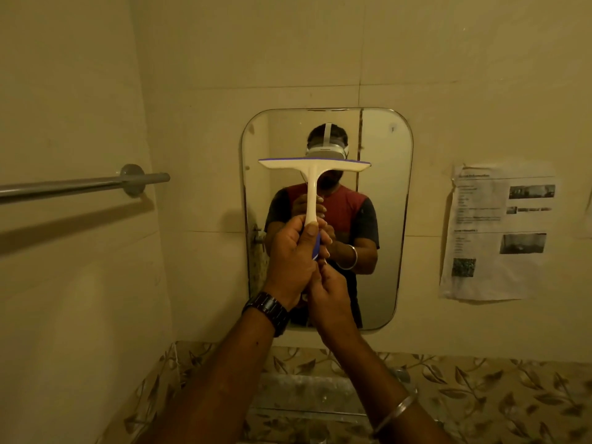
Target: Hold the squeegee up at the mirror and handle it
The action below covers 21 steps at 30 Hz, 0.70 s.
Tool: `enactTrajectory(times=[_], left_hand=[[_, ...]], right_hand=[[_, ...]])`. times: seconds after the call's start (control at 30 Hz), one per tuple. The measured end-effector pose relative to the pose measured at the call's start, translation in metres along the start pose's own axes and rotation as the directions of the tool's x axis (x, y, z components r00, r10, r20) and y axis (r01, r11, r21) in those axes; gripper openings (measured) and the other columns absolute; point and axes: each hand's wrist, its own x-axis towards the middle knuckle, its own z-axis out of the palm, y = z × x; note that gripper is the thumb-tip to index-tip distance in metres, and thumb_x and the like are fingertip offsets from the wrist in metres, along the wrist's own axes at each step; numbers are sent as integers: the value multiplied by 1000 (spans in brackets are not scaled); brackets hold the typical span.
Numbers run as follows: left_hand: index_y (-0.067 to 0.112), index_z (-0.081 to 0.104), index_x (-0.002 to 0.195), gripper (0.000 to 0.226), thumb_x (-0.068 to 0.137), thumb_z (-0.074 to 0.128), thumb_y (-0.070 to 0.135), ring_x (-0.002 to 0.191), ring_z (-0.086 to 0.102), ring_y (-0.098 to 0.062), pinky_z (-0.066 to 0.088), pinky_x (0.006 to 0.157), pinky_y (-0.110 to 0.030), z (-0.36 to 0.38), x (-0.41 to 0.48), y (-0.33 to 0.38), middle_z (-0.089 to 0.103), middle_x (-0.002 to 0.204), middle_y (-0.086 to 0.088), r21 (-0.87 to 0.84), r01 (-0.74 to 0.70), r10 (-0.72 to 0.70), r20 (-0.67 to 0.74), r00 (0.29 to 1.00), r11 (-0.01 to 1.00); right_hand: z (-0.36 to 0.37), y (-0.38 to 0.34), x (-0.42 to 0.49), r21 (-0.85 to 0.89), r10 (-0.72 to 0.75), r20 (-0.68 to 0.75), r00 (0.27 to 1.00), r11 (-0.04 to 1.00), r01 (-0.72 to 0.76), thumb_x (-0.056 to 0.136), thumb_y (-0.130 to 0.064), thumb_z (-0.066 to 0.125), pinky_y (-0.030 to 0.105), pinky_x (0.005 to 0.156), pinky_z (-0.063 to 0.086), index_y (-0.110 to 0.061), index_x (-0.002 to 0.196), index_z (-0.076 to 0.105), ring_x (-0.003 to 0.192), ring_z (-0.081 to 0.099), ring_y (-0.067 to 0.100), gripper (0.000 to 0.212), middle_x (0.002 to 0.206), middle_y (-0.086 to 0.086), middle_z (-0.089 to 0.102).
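Beige wall tiles surround the work area, with a rounded mirror fixed to the wall ahead of you.

1. Squeegee: you hold it upright in front of the mirror. Its blade runs level at the top, its white handle points down into your hands. Whether the blade touches the glass cannot be told.
2. Left hand: fingers and thumb are curled round the lower handle, where a blue grip shows. A dark watch sits on this wrist.
3. Right hand: it sits just below and touching the left, fingers curled up toward the handle's end. Whether they actually grip it is hidden.
4. Progress: judged from the blade's height, you are near the top of the glass. No wiped track or water film shows, so how much is done cannot be read.

Containers: none is plainly in view. A leaf-patterned counter lies below. A towel bar is mounted at left, and a printed sheet is stuck at right.
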Motion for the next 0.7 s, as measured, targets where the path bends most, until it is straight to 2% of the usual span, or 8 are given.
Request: enactTrajectory(times=[0.13,0.2,0.33,0.43,0.57,0.63,0.7], left_hand=[[10,66,111,25,108,49,29,69,63,-17,55,65,-29,-2,1,-3,69,85,-9,17,1,-1,6,1000,1000],[10,66,111,26,108,49,30,68,63,-18,54,64,-30,-1,7,-3,69,84,-9,37,-13,13,-7,1000,999],[16,67,109,26,107,51,37,67,66,-23,54,61,-36,9,29,11,70,82,-7,104,-65,65,4,998,992],[13,66,109,26,107,51,34,62,63,-21,53,54,-33,23,48,29,69,80,-7,111,-62,61,8,998,992],[3,65,113,28,108,51,27,58,58,-20,52,49,-24,44,75,45,67,83,-14,93,-69,71,-13,997,993],[2,65,114,28,107,52,26,55,58,-15,52,48,-22,55,86,49,66,82,-14,109,-82,83,-5,997,991],[2,65,115,27,107,53,24,52,57,-12,50,46,-20,65,96,51,65,79,-12,122,-80,79,9,997,989]], right_hand=[[2,2,-4,15,8,18,1000,1000,-8,109,-29,46,48,70,63,-19,94,68,79,71,29,28,85,10,72],[3,0,1,31,5,13,1000,1000,-6,109,-28,47,44,67,63,-17,95,67,76,70,26,27,84,11,71],[1,-17,22,80,-17,-15,1000,997,18,109,-24,47,27,61,57,-12,94,66,70,67,16,27,81,9,69],[-3,-28,42,61,-55,-65,996,996,59,108,-24,48,28,56,53,-6,92,65,63,62,19,30,77,15,67],[-10,-41,67,12,-101,-150,984,995,104,108,-23,50,42,60,55,-16,79,62,61,61,26,32,69,8,64],[-15,-45,77,-2,-118,-182,976,993,120,107,-21,50,39,57,53,-17,77,59,58,59,19,32,67,4,61],[-20,-48,86,8,-113,-214,970,993,118,108,-19,49,28,53,50,-16,77,59,54,56,9,32,65,-1,59]])
